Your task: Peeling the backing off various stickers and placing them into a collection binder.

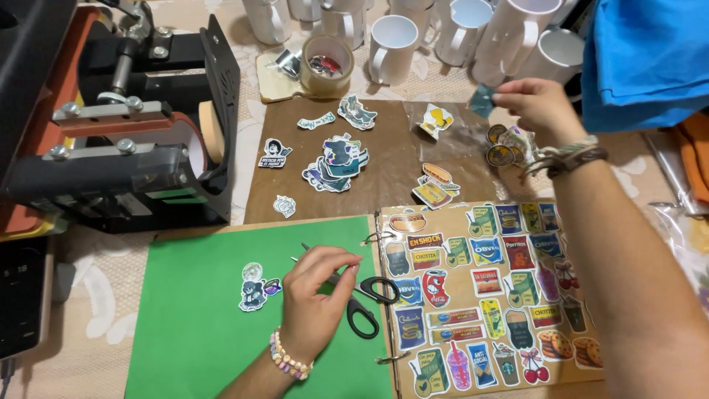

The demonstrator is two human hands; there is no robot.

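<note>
My left hand rests on the green page of an open ring binder, its fingertips pinched together over black-handled scissors; whether it grips them is unclear. Small stickers lie on the green page just left of it. My right hand is stretched out to the far right, pinching a small dark sticker above a pile of round stickers. The binder's right page is covered with several snack and drink stickers.
A black mug heat press stands at the left. Loose stickers lie on a brown sheet. A tape roll and several white mugs stand at the back. Blue cloth hangs at top right.
</note>
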